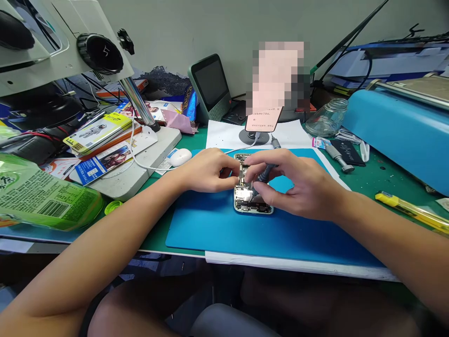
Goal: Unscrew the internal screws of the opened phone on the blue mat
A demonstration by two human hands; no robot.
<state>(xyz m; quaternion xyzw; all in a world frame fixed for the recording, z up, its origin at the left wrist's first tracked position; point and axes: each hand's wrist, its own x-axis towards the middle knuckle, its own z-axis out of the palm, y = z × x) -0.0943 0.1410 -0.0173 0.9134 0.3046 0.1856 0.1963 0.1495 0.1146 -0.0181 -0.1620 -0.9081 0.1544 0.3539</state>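
An opened smartphone (pixel 253 206) lies on the blue mat (pixel 203 224), its inner boards and metal shields exposed. My left hand (pixel 212 171) is closed, with thumb and index finger at the phone's left edge; the fingertips appear to hold it there. Over the phone's right side, my right hand (pixel 298 182) grips a dark grey screwdriver (pixel 265 174) between thumb and fingers. The screwdriver slants down to the left, with its tip over the lower part of the phone. Part of the phone's upper right is hidden by my right fingers.
A microscope (pixel 101 51) overhangs the left, above stacked boxes (pixel 101 133). A green bottle (pixel 49 192) lies at the left. Behind the mat a phone (pixel 263 119) leans on a stand. A glass jar (pixel 328 117), blue machine (pixel 396 131) and yellow cutter (pixel 410 208) are right.
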